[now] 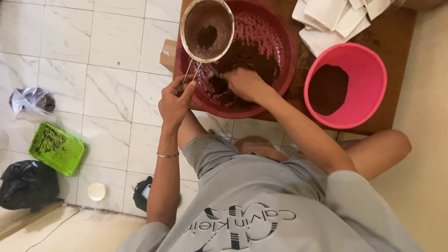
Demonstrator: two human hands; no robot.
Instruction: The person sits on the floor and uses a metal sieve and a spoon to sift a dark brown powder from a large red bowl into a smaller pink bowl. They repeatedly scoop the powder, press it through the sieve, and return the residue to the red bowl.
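Over the red basin [280, 70], I'm seeing the left hand [175, 100] clamping the sieve [206, 30] handle, right hand [242, 84] closing on brown powder [247, 56]

2 hands: left hand [173, 103] at 9 o'clock, right hand [243, 83] center. 1 sieve [206, 31] at 12. 2 basins: 1 dark red basin [280, 37], 1 pink basin [368, 74] at 3. 1 green tray [57, 148], 2 plastic bags [28, 184] at 8. 1 stack of white packets [333, 18] approx. at 1.
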